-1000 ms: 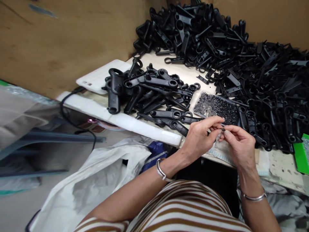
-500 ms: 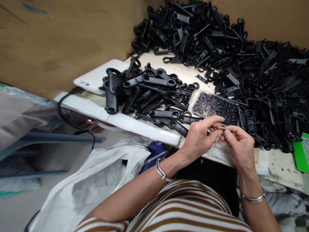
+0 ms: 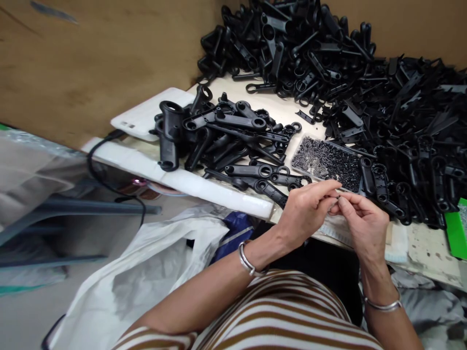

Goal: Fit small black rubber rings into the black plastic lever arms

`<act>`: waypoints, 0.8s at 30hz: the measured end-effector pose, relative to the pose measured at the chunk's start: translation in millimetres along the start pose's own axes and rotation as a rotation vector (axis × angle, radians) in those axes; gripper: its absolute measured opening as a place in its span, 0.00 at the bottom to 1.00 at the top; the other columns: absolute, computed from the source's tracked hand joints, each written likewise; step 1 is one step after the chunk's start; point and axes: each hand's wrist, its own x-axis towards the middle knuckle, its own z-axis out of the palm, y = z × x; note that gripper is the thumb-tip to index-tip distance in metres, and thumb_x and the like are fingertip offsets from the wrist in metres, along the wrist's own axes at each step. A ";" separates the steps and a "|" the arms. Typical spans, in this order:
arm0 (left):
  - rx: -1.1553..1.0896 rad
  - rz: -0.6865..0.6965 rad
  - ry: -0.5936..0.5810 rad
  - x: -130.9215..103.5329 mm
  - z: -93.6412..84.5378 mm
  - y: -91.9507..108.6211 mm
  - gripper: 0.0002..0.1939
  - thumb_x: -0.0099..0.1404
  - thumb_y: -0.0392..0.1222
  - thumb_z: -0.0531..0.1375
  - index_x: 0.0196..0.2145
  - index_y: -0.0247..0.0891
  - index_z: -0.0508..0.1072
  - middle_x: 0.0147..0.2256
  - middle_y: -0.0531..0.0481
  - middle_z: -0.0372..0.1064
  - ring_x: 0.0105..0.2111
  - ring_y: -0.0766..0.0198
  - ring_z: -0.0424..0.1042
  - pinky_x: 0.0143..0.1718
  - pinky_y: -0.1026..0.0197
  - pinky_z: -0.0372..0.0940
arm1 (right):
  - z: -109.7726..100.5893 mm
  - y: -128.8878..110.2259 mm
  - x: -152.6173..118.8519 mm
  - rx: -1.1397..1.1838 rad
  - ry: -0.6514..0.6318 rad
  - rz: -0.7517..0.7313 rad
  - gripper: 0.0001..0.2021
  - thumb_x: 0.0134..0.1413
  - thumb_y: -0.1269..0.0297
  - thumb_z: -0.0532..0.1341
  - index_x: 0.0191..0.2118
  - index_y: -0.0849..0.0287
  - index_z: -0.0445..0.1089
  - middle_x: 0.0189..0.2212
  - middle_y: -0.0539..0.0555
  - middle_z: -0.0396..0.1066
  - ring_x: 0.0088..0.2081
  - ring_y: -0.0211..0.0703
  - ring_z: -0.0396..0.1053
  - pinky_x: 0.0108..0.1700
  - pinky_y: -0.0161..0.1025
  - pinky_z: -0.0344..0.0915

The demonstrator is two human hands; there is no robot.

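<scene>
My left hand (image 3: 304, 209) and my right hand (image 3: 363, 221) meet fingertip to fingertip at the front edge of the table. Both are closed in a pinch. Between the fingertips a tiny dark part (image 3: 337, 198) barely shows; its kind is too small to make out. Just beyond the fingers lies a clear shallow tray (image 3: 298, 167) full of tiny black pieces (image 3: 328, 160). Left of my left hand is a pile of black plastic arm-shaped parts (image 3: 241, 121) with ring ends. More such parts (image 3: 379, 180) lie right of the tray.
A big heap of black parts (image 3: 292, 53) fills the back, with flatter black pieces (image 3: 408, 87) at right. A white flat device (image 3: 146, 116) with a black cable (image 3: 89, 165) sits at left. White foam (image 3: 182, 175) lines the edge. A white bag (image 3: 146, 272) hangs below.
Both hands stay together and have shifted very slightly to the right. The tiny dark part is now more hidden by the fingertips. The piles have not changed.
</scene>
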 end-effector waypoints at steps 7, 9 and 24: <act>-0.145 -0.131 -0.034 1.0 0.1 -0.2 0.14 0.59 0.24 0.62 0.41 0.37 0.74 0.32 0.55 0.78 0.32 0.69 0.78 0.39 0.70 0.71 | 4.3 -4.7 3.8 -0.068 0.038 -0.036 0.05 0.49 0.64 0.66 0.32 0.60 0.76 0.21 0.49 0.76 0.23 0.37 0.74 0.29 0.33 0.72; -0.195 -0.160 -0.054 1.2 0.1 -2.8 0.14 0.59 0.24 0.62 0.42 0.35 0.74 0.32 0.54 0.78 0.32 0.69 0.78 0.39 0.70 0.71 | 5.6 -3.6 4.5 -0.088 0.040 -0.045 0.05 0.48 0.65 0.66 0.31 0.60 0.76 0.21 0.49 0.76 0.22 0.37 0.74 0.28 0.33 0.72; 0.517 0.199 -0.429 -7.6 -51.6 -18.4 0.13 0.67 0.25 0.52 0.42 0.37 0.71 0.41 0.49 0.76 0.45 0.59 0.68 0.45 0.52 0.51 | -17.0 15.0 -2.3 -0.102 0.028 0.022 0.07 0.50 0.62 0.67 0.33 0.60 0.76 0.22 0.51 0.76 0.22 0.38 0.74 0.28 0.34 0.73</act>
